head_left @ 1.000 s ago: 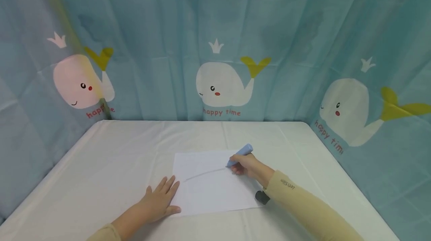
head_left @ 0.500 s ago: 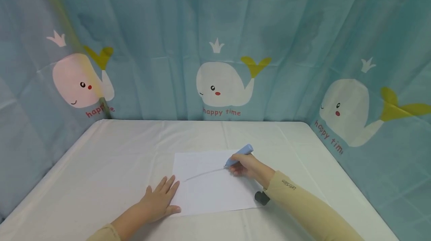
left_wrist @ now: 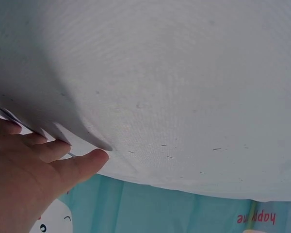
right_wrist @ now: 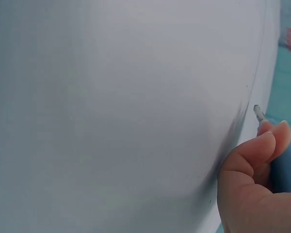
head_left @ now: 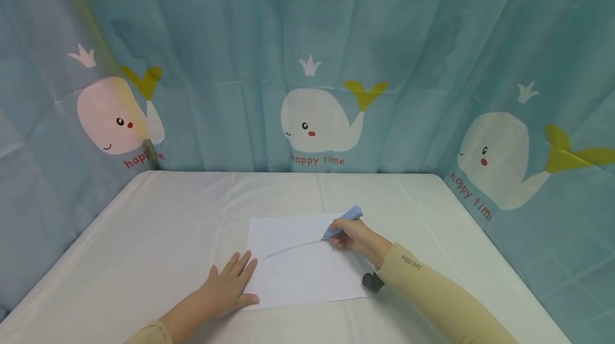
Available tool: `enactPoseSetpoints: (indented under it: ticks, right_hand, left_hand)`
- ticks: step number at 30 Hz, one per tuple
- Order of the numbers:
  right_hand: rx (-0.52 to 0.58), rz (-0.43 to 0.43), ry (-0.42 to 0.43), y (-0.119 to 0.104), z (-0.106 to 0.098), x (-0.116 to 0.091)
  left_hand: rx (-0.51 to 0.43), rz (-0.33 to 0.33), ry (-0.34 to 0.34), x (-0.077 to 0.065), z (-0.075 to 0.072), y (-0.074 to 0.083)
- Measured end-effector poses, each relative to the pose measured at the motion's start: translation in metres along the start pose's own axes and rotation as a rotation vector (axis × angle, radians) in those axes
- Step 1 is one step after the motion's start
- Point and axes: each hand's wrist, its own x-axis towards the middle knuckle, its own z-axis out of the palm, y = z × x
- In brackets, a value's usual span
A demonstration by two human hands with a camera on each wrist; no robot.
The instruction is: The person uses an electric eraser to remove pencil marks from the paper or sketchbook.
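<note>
A white sheet of paper (head_left: pixel 302 274) lies on the white-covered table, bearing one slanting grey line (head_left: pixel 293 248). My right hand (head_left: pixel 353 234) pinches a light-blue marker (head_left: pixel 352 213) between thumb and fingers, its tip at the right end of that line. In the right wrist view the marker's narrow pale tip (right_wrist: pixel 258 112) sticks out past the fingertips, while its blue body is partly hidden behind the hand. My left hand (head_left: pixel 227 286) rests flat with fingers spread, over the left edge of the paper. The left wrist view shows the same hand (left_wrist: pixel 34 170) at the sheet's edge.
A white cloth (head_left: pixel 182 226) covers the table. Blue curtains (head_left: pixel 230 66) printed with whales stand behind it and along both sides. A small black object (head_left: pixel 372 282) sits under the right wrist, over the paper's lower right corner.
The marker's tip has shifted slightly left and then back right along the end of the grey line. The left hand and the paper stay in place.
</note>
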Motion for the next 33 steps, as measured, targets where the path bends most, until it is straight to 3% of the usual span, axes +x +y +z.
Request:
enactPoseSetpoints:
  ticks: [11, 21, 33]
  right_hand:
    - [-0.014, 0.007, 0.016, 0.0007, -0.0021, -0.0016]
    - [-0.071, 0.03, -0.042, -0.0007, 0.0019, -0.0001]
    - [-0.108, 0.028, -0.044, -0.0008, 0.0016, 0.0002]
  left_hand:
    - [0.004, 0.004, 0.008, -0.0009, 0.0049, -0.0032]
    - [0.008, -0.013, -0.005, 0.0004, 0.0038, -0.0034]
    - [0.018, 0.007, 0.01, 0.0019, 0.0071, -0.0063]
